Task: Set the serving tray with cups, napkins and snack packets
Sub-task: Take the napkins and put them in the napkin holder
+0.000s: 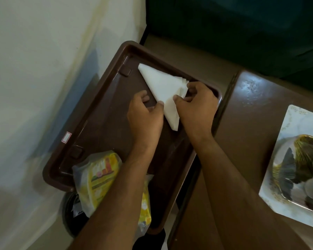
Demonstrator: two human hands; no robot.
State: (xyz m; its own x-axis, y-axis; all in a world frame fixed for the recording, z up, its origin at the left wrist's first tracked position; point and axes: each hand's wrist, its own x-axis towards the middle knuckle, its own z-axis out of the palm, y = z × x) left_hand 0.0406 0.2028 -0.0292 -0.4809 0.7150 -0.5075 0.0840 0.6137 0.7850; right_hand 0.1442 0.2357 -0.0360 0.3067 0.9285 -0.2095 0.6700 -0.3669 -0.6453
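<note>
On the dark brown plastic tray [90,112], both hands pinch a white triangular folded napkin [163,87]: left hand [145,116], right hand [197,103]. Yellow snack packets [98,179] lie at seven o'clock.

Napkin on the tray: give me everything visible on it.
The white paper napkin is folded into a triangle, with several layered edges showing at its right corner, so it may be a small stack. It lies flat on the far end of the brown plastic serving tray, one point toward the far-left corner and one toward the person. The left hand pinches its left edge, and the right hand has its fingers on the right side.
</note>
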